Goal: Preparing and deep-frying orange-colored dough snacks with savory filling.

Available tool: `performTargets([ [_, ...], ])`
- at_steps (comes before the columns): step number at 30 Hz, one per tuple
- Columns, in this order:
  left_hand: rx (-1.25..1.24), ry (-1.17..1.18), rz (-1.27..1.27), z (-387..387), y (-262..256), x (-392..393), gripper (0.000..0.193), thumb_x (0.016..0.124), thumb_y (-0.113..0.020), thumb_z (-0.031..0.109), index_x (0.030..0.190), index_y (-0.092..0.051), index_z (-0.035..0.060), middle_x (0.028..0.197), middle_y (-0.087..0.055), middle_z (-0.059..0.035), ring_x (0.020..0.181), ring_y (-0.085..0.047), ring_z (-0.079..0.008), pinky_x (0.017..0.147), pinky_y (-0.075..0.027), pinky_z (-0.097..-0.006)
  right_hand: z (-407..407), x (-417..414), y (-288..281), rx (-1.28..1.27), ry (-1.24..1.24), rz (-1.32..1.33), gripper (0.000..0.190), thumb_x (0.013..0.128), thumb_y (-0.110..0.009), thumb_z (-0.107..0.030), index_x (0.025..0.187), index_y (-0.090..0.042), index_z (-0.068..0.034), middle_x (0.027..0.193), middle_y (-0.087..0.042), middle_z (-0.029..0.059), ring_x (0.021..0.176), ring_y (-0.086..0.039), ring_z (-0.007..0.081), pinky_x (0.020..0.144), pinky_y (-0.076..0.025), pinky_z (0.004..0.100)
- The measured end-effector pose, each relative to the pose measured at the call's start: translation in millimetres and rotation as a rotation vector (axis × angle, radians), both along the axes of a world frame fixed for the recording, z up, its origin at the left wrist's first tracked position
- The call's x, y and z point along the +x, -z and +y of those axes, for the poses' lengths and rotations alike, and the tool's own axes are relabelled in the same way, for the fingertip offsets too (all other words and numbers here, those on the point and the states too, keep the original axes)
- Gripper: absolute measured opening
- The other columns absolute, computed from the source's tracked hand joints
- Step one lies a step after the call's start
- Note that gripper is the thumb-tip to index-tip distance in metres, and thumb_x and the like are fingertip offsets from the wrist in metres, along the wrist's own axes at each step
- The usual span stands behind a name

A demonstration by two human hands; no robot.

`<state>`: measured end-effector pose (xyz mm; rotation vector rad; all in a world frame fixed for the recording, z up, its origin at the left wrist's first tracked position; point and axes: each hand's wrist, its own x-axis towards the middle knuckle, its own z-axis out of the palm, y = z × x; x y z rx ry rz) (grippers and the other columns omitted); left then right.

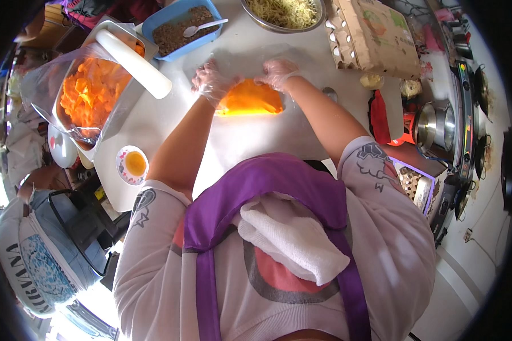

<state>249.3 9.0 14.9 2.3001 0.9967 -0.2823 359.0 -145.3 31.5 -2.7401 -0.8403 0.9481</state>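
A half-moon of flattened orange dough (251, 99) lies on the white table in front of me, its straight side towards my body. Clear plastic sheet (239, 55) shows around its far side. My left hand (213, 83), in a clear plastic glove, touches the dough's left far edge with curled fingers. Against the right far edge rests my right hand (280, 73), gloved the same way. Both thumbs point inward over the dough. Whether the fingers pinch the sheet or only press on it is hidden.
Left are a plastic-lined tub of orange dough (89, 91), a white rolling pin (134, 64) across it, and a small bowl of yellow liquid (135, 163). Beyond sit a blue tub of brown filling (170, 34), a metal bowl of pale shreds (281, 15) and egg trays (373, 36).
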Motion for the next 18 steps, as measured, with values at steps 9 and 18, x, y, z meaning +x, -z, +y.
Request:
performTargets([
  [9, 0.065, 0.021, 0.009, -16.3, -10.0, 5.2, 0.093, 0.060, -0.074, 0.048, 0.138, -0.031, 0.0209, 0.137, -0.037, -0.0143, 0.130, -0.028, -0.0363, 0.103, -0.025, -0.0527, 2.5, -9.9, 1.4, -0.019, -0.252, -0.340, 0.038, 0.074, -0.068, -0.047, 0.090, -0.067, -0.013, 0.093, -0.066, 0.0086, 0.099, -0.058, 0.0265, 0.091, -0.036, 0.0432],
  [18, 0.059, -0.018, 0.108, -18.3, -12.2, 10.0, 0.108, 0.054, -0.079, 0.057, 0.141, -0.027, 0.0196, 0.138, -0.034, -0.0192, 0.130, -0.029, -0.0361, 0.104, -0.025, -0.0527, 14.4, -13.1, -6.8, -0.064, -0.016, -0.240, 0.048, 0.070, -0.067, -0.057, 0.091, -0.067, -0.013, 0.097, -0.066, 0.0098, 0.100, -0.059, 0.0285, 0.093, -0.036, 0.0472],
])
